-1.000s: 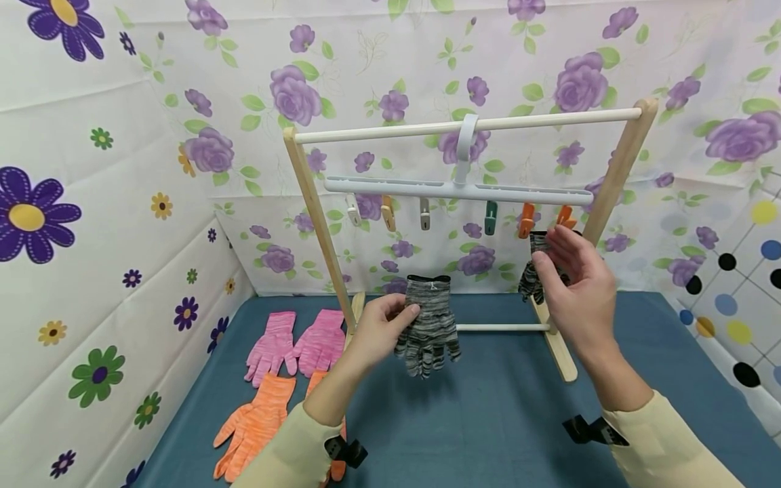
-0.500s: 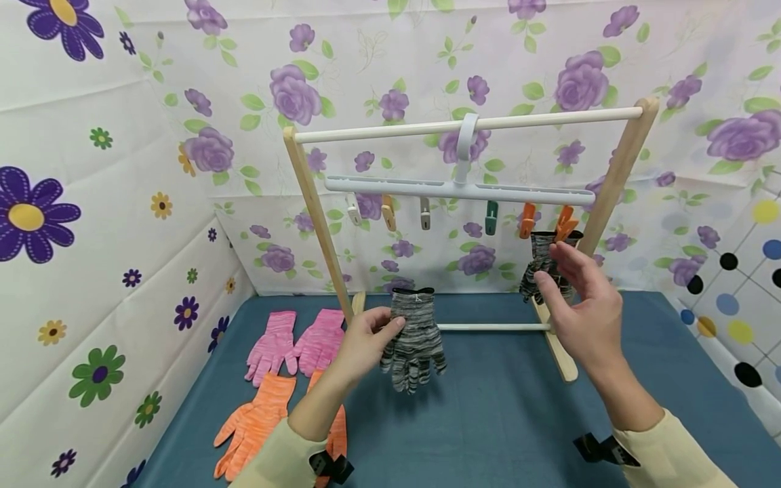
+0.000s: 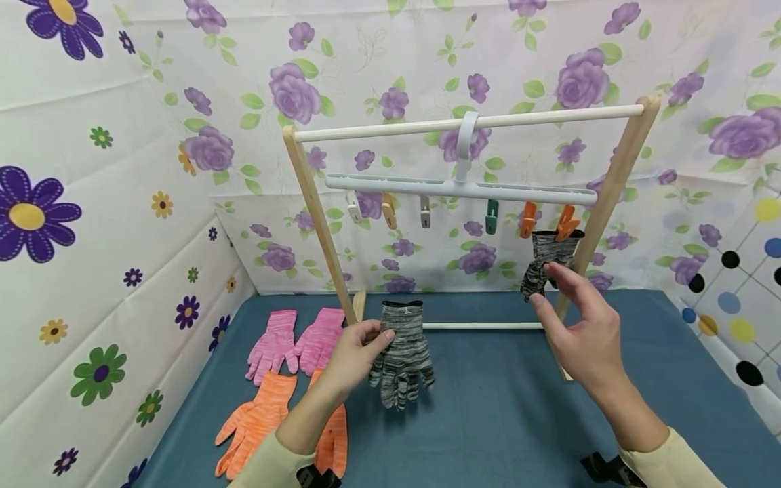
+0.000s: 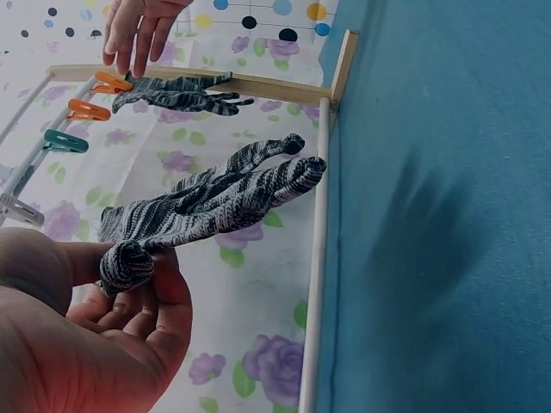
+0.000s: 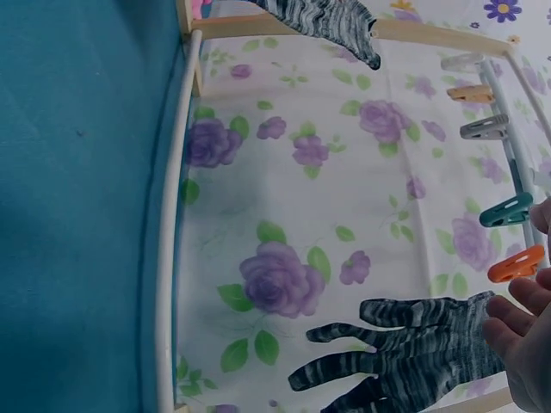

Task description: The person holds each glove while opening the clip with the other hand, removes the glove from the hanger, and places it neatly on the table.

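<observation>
My left hand (image 3: 350, 359) pinches a grey-and-black striped knit glove (image 3: 404, 356) by its side between thumb and fingers. That glove hangs fingers down above the blue table. A matching glove (image 3: 549, 249) dangles by its dark cuff from an orange clothespin (image 3: 567, 224) at the hanger's right end. Just in front of this hanging glove is my right hand (image 3: 582, 332), thumb and fingers apart and loosely bent, overlapping its lower part. In the right wrist view the right fingers (image 5: 508, 325) show at the cuff end of the hanging glove, holding nothing.
A white hanger (image 3: 396, 184) with several clothespins hooks over the top bar of a wooden rack (image 3: 314, 224). On the left of the blue table (image 3: 488, 420) lie pink gloves (image 3: 277, 342) and orange gloves (image 3: 259, 420). Flowered cloth (image 3: 390, 68) stands behind.
My right hand has moved down from the orange clothespin, uncovering the clipped glove. My left hand has carried its glove down and to the left.
</observation>
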{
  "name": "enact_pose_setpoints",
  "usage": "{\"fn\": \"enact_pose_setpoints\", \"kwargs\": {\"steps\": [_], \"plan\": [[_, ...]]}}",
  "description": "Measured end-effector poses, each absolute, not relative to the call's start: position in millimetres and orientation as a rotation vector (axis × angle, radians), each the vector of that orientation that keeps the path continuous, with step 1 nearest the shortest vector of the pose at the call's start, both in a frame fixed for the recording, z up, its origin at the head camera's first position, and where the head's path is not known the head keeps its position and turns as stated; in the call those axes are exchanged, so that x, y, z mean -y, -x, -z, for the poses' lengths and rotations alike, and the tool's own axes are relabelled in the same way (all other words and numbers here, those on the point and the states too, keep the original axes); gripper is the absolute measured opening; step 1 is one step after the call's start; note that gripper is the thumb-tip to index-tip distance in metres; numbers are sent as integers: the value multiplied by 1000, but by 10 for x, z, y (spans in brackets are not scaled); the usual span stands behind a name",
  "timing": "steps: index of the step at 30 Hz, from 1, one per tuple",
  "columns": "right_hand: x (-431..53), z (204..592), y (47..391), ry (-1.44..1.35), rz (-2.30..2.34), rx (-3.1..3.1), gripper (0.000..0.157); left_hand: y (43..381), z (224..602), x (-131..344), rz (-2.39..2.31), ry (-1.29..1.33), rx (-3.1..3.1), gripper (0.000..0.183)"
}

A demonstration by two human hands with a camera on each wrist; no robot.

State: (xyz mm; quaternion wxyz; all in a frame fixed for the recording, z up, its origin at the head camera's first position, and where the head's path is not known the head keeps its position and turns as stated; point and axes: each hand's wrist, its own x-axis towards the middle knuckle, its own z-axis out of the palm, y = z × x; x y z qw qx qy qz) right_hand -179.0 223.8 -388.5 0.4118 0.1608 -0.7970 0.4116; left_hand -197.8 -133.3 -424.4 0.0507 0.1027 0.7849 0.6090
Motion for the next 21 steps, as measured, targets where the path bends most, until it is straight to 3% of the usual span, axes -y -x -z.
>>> {"fn": "enact_pose_setpoints", "kwargs": {"steps": [21], "plan": [[-2334, 4184, 1592, -412, -935, 2168, 69, 1807, 4510, 1481, -1782, -224, -2331, 22]]}}
